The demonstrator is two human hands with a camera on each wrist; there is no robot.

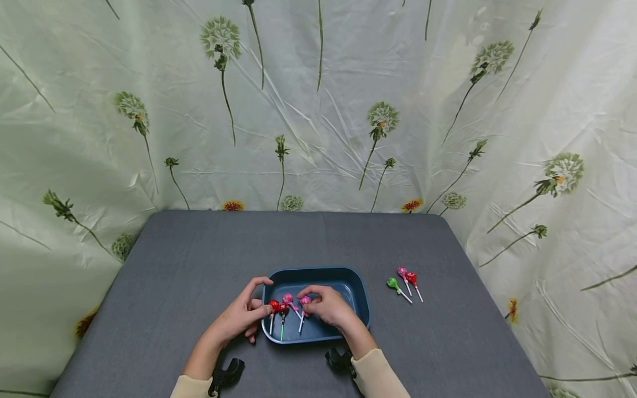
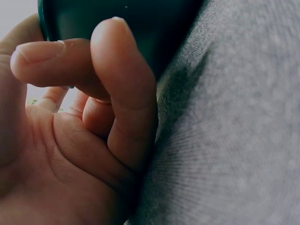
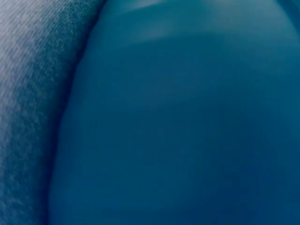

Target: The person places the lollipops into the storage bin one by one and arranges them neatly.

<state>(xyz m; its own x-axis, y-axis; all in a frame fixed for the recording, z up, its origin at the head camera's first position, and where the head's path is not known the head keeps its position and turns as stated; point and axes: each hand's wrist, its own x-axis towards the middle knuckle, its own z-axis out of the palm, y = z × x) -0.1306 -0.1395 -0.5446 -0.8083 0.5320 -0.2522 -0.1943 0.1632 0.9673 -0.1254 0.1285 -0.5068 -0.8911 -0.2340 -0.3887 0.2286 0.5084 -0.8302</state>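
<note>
A dark blue tray (image 1: 318,334) stands on the table, with several lollipops in its left half. My left hand (image 1: 238,318) holds the tray's left side, thumb over the rim beside a red lollipop (image 1: 274,304) and the other fingers outside. In the left wrist view, curled fingers (image 2: 126,89) lie against the tray (image 2: 159,28). My right hand (image 1: 329,307) reaches inside and pinches a pink lollipop (image 1: 305,300) near its head. Just left of it lie another pink lollipop (image 1: 287,298) and a red one with a green stick (image 1: 283,309). Only the tray (image 3: 164,117) and cloth show in the right wrist view.
On the grey table (image 1: 224,243), right of the tray, lie a green lollipop (image 1: 392,283), a pink lollipop (image 1: 402,271) and a red lollipop (image 1: 412,277). A flower-printed curtain (image 1: 323,121) hangs behind the table and along its sides.
</note>
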